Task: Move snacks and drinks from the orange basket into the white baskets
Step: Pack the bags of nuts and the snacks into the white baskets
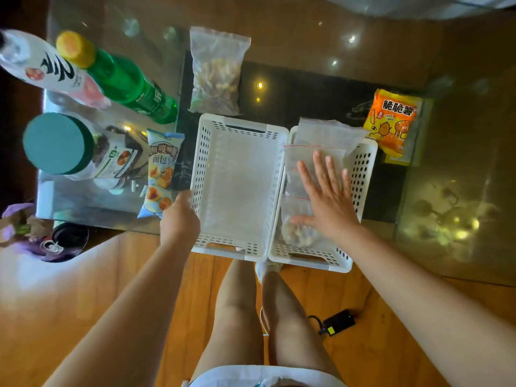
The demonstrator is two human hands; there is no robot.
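Two white baskets are parked side by side at the near edge of the glass tabletop [307, 37], walls touching. The left white basket [275, 188] has nothing in it. The right white basket [363, 169] is stuffed with clear zip bags [321, 135], the far ones sticking out over its back rim.

The right hand [328, 199] is laid flat over those bags, fingers [318, 166] spread wide apart, nothing gripped. The left hand [180, 219] is placed at the left basket's near-left corner; its fingers seem curled toward the wall, but whether the wall is actually clamped can't be told from this angle.

Still out on the tabletop: a bread snack pack [160, 174] just left of the empty basket, a teal-lidded jar [60, 143], a green bottle [120, 79], a white bottle [50, 68], another zip bag of nuts [217, 74] behind the baskets, and an orange chip bag [392, 124] off to the right. The orange basket isn't in view.
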